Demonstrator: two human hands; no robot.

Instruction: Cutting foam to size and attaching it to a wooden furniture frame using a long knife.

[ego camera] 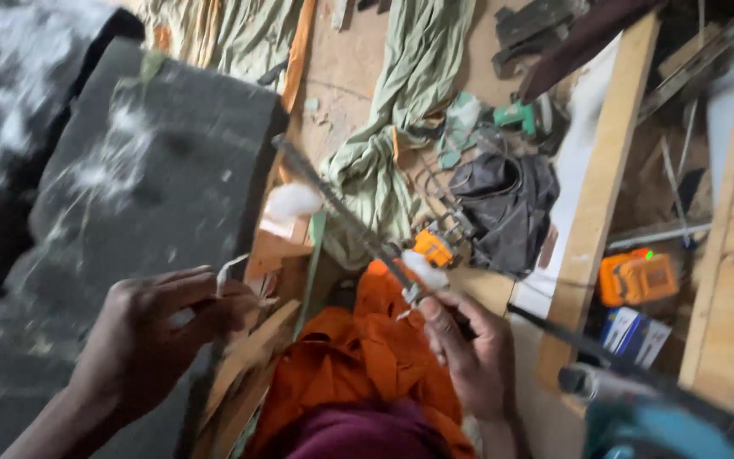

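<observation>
**Hands closed on a thin strip and a long metal rod over a cluttered workshop floor**

Right hand (467, 353) is seen closed around the near end of a long thin metal rod (341, 212), which is angled up and away to the left across the scene. Left hand (159, 331) is curled, its fingertips pinched on a thin pale strip (229, 272) at the edge of a large grey foam slab (142, 212), the biggest thing in view. Between the hands an orange cloth (358, 365) is bunched. Green fabric (409, 102) is draped beyond it, and a long wooden plank (601, 195) is laid on the right. A black bag (503, 208) is seen slumped open beside the plank; its contents cannot be told. An orange power tool (636, 276) is lying near the plank, with a small blue and white box (635, 333) just below it; whether that box is shut cannot be told
</observation>
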